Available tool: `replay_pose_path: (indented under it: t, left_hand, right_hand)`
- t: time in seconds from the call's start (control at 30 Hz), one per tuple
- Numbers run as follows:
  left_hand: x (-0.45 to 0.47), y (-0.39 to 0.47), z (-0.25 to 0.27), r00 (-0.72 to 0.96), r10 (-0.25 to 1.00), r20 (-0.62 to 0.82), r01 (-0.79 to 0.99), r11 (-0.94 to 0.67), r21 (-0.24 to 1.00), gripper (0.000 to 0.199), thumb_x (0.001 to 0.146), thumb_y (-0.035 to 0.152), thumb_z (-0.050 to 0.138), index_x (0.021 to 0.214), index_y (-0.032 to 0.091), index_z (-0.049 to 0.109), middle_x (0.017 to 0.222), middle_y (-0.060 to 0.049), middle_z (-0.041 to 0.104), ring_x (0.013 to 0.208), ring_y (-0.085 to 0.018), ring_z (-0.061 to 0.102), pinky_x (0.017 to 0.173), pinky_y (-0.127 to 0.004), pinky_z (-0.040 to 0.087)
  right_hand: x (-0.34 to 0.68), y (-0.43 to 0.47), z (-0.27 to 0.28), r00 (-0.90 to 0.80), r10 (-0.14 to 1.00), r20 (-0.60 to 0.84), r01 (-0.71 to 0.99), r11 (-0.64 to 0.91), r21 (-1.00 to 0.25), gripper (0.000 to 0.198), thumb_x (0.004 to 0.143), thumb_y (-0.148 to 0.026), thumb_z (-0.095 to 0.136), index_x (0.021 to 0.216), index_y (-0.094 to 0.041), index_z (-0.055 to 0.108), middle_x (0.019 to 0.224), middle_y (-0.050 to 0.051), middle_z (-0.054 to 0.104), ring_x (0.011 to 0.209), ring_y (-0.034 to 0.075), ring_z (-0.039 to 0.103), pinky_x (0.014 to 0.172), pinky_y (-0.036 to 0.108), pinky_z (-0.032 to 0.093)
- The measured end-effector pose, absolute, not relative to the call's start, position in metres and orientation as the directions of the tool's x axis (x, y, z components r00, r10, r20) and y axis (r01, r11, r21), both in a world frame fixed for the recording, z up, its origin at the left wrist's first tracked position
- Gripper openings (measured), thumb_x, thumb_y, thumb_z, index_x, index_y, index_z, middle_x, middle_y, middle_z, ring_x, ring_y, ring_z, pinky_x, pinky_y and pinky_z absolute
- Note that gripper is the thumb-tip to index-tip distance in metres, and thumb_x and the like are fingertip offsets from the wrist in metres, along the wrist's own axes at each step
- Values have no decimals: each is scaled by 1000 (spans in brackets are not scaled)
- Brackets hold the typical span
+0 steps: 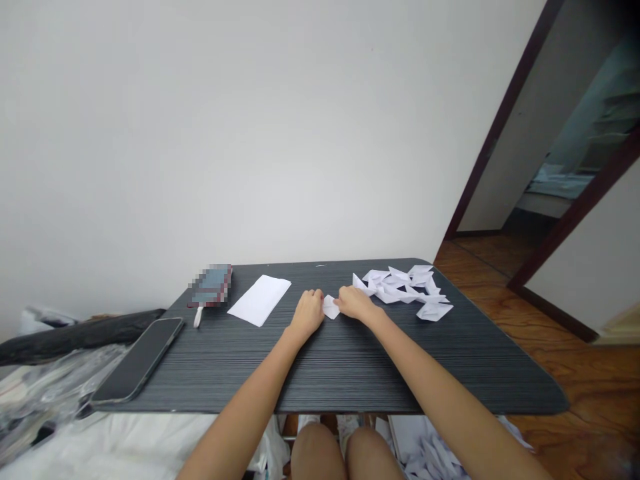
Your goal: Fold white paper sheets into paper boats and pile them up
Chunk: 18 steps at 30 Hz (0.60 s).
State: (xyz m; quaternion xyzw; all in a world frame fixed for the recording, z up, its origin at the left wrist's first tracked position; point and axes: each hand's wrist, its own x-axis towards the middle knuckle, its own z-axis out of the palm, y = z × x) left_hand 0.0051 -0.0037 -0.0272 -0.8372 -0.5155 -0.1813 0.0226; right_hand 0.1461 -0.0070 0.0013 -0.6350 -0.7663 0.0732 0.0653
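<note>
Between my hands, low over the dark table, is a small folded piece of white paper. My left hand has its fingers curled and grips the paper's left edge. On the opposite edge, my right hand pinches the paper, fingers closed. Left of my left hand lies a flat stack of white paper sheets. Just beyond my right hand, a loose cluster of folded white paper pieces spreads over the table's right side.
The dark table stands against a white wall. At its left are a phone and a blurred reddish case with a white strap. Plastic-wrapped items lie beyond the left edge. More folded papers sit below the table. A doorway is at right.
</note>
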Motion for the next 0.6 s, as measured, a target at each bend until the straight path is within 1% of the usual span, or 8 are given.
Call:
replay_pose_path:
  t: [0.1,0.23,0.3,0.37,0.43,0.5,0.6]
  left_hand:
    - [5,-5,-26,413,855,313,872,-470,135,18,78,8,31,82,13,48,80,-9,53,78,-18,47,72,-28,36]
    - [8,-8,-24,366,881,300,905,-412,106,20,76,5,33,87,14,46,84,-10,51,79,-19,46,70,-30,35]
    - [9,-10,-23,334,895,297,921,-376,98,20,75,6,35,89,14,46,87,-11,51,82,-21,46,70,-31,35]
    - [9,-11,-23,317,898,305,926,-363,107,21,75,6,35,89,15,47,88,-11,50,83,-21,45,70,-32,34]
    - [7,-10,-23,309,899,309,921,-365,139,22,75,5,34,88,15,49,88,-10,51,83,-20,45,72,-31,34]
    - [5,-8,-23,298,901,314,910,-368,190,24,77,6,31,88,16,51,89,-9,51,84,-19,45,73,-30,34]
    - [4,-6,-20,268,910,317,887,-361,287,28,84,17,26,85,15,54,88,-9,53,85,-19,46,72,-29,34]
  right_hand:
    - [144,-9,1,-166,985,34,973,170,-154,28,79,-29,41,91,-9,57,97,19,59,91,27,55,70,33,40]
    - [141,-15,-2,-155,987,47,980,160,-116,28,81,-28,37,91,-9,55,94,18,59,89,27,56,69,34,40]
    - [139,-19,-4,-131,989,64,984,138,-114,27,82,-26,35,96,-9,51,92,18,59,86,26,56,68,34,40]
    - [137,-22,-7,-102,988,112,987,115,-113,25,81,-21,35,102,-10,46,94,17,57,85,25,56,68,33,39]
    - [134,-24,-11,-86,981,175,989,105,-104,26,79,-15,37,104,-12,44,98,16,54,88,24,53,70,33,37]
    - [133,-24,-14,-75,972,223,990,100,-100,25,78,-14,38,102,-13,45,100,16,52,92,24,49,73,33,35]
    - [133,-22,-20,-58,959,278,989,94,-118,20,80,-17,36,97,-13,47,97,15,51,92,24,47,75,34,32]
